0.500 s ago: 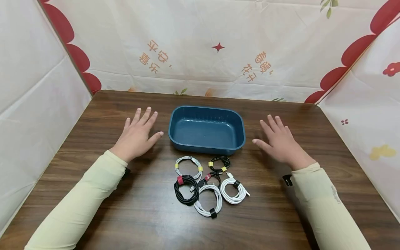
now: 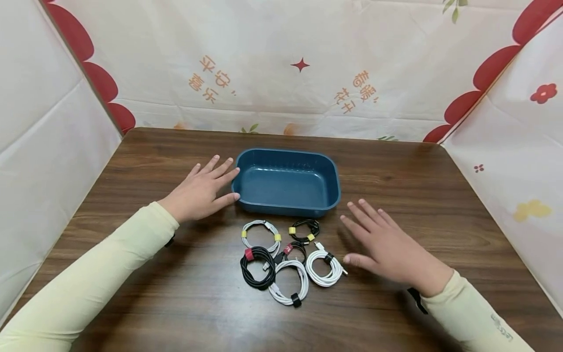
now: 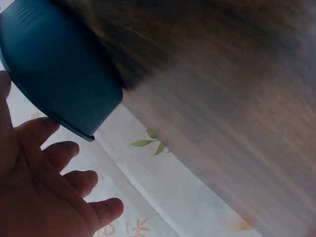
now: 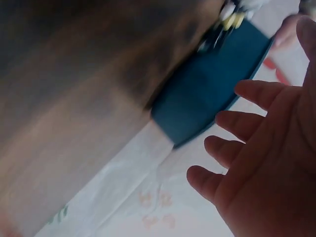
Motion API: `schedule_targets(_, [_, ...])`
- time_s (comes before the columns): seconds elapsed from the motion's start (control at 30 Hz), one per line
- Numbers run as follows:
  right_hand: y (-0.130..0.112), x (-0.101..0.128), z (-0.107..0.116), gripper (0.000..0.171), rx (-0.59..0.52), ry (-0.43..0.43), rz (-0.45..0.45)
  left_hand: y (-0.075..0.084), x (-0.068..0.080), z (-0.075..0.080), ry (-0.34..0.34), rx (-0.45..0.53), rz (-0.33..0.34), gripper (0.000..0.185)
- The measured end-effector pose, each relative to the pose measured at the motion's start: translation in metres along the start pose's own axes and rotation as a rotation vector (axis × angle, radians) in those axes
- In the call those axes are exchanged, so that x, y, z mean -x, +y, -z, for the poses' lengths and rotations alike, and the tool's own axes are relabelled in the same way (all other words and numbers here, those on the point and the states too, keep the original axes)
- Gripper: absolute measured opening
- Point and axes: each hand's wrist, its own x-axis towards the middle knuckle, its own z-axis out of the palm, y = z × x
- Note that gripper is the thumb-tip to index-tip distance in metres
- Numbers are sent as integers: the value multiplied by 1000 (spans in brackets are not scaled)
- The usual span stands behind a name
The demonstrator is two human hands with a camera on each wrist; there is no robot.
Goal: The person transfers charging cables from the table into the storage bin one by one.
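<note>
A dark blue plastic bin (image 2: 281, 209) stands on the table. My left hand (image 2: 198, 195), fingers spread, is at the bin's left end; whether the fingertips touch the rim I cannot tell. To the right of the coiled cables hovers my right hand (image 2: 387, 249), fingers extended and holding nothing. In front of the bin lie a white cable with yellow ties (image 2: 277, 237), a black cable with yellow ties (image 2: 292, 230), a black coil with a red tie (image 2: 249, 254), a smaller black cable with a red tie (image 2: 288, 249), and two white cables with black ties, one lower (image 2: 296, 299) and one right (image 2: 329, 258).
The brown wood-grain table (image 2: 176, 303) reaches back to a patterned cloth (image 2: 264, 68) hanging behind it. More cloth hangs at the left and right sides. Some cables lie touching or overlapping.
My left hand has moved right to the bin's end. The right hand has come nearer to me and leftward, closer to the cables. The view has shifted slightly.
</note>
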Motion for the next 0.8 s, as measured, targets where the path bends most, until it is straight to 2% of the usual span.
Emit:
schedule_targets(0.17, [-20, 2, -6, 82, 4, -26, 114, 0, 0, 0, 5, -4, -36, 76])
schedule_targets(0.33, [-28, -5, -15, 80, -10, -59, 195, 1, -3, 1, 14, -14, -80, 77])
schedule_targets(0.57, [-29, -11, -21, 88, -9, -80, 213, -2, -6, 3, 4, -5, -145, 77])
schedule_targets(0.8, [-31, -13, -23, 93, -24, -84, 225, -2, -8, 7, -28, 7, -137, 79])
